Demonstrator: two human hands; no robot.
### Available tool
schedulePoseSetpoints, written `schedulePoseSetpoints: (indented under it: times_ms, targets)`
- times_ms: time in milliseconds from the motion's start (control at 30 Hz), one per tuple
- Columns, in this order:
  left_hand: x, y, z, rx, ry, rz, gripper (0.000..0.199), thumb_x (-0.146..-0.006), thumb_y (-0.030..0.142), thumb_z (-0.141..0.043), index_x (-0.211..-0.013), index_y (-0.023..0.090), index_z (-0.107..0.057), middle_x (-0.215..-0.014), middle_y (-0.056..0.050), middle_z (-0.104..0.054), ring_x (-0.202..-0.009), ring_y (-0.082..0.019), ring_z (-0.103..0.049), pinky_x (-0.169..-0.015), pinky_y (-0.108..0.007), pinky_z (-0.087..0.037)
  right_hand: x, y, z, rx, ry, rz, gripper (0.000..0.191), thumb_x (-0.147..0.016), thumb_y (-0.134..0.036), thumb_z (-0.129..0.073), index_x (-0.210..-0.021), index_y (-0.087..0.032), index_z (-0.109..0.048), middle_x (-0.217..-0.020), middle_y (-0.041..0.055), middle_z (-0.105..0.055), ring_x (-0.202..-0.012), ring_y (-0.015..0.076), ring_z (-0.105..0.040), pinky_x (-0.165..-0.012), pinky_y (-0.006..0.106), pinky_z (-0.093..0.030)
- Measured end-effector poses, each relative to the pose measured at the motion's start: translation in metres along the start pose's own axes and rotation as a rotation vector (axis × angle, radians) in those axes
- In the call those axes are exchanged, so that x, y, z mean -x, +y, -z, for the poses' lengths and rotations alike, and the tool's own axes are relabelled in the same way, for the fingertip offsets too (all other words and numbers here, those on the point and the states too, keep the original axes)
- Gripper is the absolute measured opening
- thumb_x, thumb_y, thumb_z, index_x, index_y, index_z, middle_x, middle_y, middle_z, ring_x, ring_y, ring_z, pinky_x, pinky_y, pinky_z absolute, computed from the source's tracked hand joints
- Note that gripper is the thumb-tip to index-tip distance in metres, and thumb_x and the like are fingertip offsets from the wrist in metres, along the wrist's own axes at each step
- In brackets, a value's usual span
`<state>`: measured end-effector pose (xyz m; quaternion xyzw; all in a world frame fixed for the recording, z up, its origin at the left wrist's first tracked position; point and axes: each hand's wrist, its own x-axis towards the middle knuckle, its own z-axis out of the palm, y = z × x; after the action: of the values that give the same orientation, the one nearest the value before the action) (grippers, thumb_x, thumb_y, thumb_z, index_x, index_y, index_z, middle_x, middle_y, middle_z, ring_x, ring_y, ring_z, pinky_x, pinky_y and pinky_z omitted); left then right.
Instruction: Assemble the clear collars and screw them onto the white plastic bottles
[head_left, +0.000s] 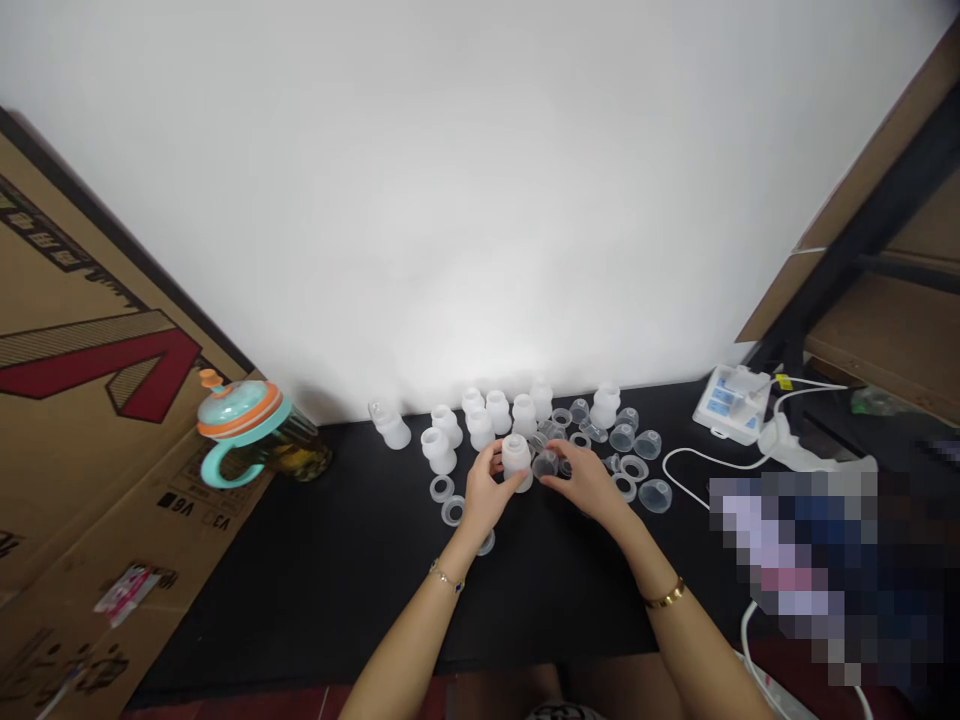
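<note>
One white, narrow-necked plastic bottle (pixel 516 455) sits in the left hand (pixel 486 490); the right hand (pixel 591 484) pinches a clear domed cap (pixel 545 465). Only the leftmost bottle (pixel 393 429) looks capped; several others stand bare.

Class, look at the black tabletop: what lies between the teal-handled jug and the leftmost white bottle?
Nothing: in the head view, only bare black tabletop shows between the teal-handled jug and the leftmost white bottle.

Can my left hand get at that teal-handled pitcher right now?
Probably yes: the way to the pitcher, over clear rings and tabletop, looks free, but your left hand holds a white bottle.
</note>
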<state>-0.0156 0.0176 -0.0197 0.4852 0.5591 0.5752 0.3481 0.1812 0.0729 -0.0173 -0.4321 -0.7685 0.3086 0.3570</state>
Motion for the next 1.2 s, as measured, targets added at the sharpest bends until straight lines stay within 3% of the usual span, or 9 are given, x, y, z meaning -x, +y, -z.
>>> schedulePoseSetpoints:
  times_ms: [133, 233, 333, 600, 733, 900, 1200]
  targets:
    - [0.000, 0.012, 0.004, 0.167, -0.033, 0.031, 0.050, -0.076, 0.038, -0.081, -0.119, 0.017, -0.065, -0.108, -0.010, -0.074, -0.095, -0.024, -0.072, -0.085, -0.034, -0.055, -0.004, -0.016, 0.011, -0.506, 0.176, -0.232, 0.052, -0.067, -0.046, -0.087, -0.110, -0.025, -0.068, -0.102, 0.0070, -0.077, -0.097, 0.0309, -0.072, -0.088, 0.044, -0.054]
    - [0.001, 0.021, 0.005, 0.263, -0.055, 0.065, 0.049, -0.077, 0.044, -0.079, -0.116, 0.017, -0.068, -0.105, -0.009, -0.075, -0.092, -0.024, -0.071, -0.082, -0.033, -0.055, -0.005, -0.021, 0.020, -0.852, 0.147, -0.393, 0.045, -0.074, -0.056, -0.079, -0.102, -0.023, -0.069, -0.103, 0.0082, -0.078, -0.090, 0.0283, -0.074, -0.083, 0.041, -0.056]
    - [0.003, 0.026, 0.004, 0.321, -0.063, 0.103, 0.049, -0.076, 0.045, -0.079, -0.115, 0.016, -0.070, -0.111, -0.010, -0.075, -0.099, -0.025, -0.070, -0.085, -0.033, -0.054, -0.007, -0.020, 0.025, -1.005, 0.088, -0.502, 0.046, -0.080, -0.066, -0.067, -0.095, -0.023, -0.070, -0.104, 0.0103, -0.078, -0.088, 0.0278, -0.076, -0.080, 0.040, -0.058]
    - [0.004, 0.027, 0.002, 0.327, -0.090, 0.141, 0.049, -0.075, 0.045, -0.080, -0.113, 0.015, -0.070, -0.106, -0.009, -0.075, -0.094, -0.024, -0.070, -0.081, -0.031, -0.054, -0.008, -0.015, 0.026, -1.071, 0.046, -0.567, 0.043, -0.085, -0.065, -0.062, -0.094, -0.024, -0.070, -0.105, 0.0104, -0.078, -0.084, 0.0251, -0.075, -0.079, 0.039, -0.060]
    - [0.004, 0.027, 0.003, 0.304, -0.088, 0.145, 0.052, -0.073, 0.047, -0.081, -0.113, 0.016, -0.070, -0.098, -0.008, -0.075, -0.087, -0.023, -0.070, -0.076, -0.031, -0.054, -0.006, -0.018, 0.023, -1.034, 0.104, -0.499, 0.035, -0.078, -0.053, -0.074, -0.101, -0.027, -0.069, -0.105, 0.0059, -0.077, -0.078, 0.0227, -0.073, -0.074, 0.037, -0.060]
    - [0.004, 0.024, 0.003, 0.257, -0.080, 0.132, 0.052, -0.072, 0.046, -0.082, -0.113, 0.016, -0.071, -0.093, -0.007, -0.076, -0.083, -0.022, -0.069, -0.072, -0.029, -0.053, -0.004, -0.023, 0.021, -0.954, 0.257, -0.400, 0.056, -0.063, -0.033, -0.090, -0.114, -0.029, -0.069, -0.106, 0.0016, -0.074, -0.083, 0.0204, -0.068, -0.063, 0.029, -0.054]
    - [0.002, 0.018, 0.004, 0.159, -0.080, 0.115, 0.055, -0.071, 0.044, -0.083, -0.118, 0.017, -0.071, -0.094, -0.009, -0.076, -0.084, -0.025, -0.069, -0.075, -0.034, -0.053, -0.004, -0.022, 0.018, -0.840, 0.308, -0.344, 0.057, -0.058, -0.030, -0.091, -0.112, -0.027, -0.075, -0.103, 0.0019, -0.070, -0.075, 0.0166, -0.060, -0.060, 0.027, -0.051]
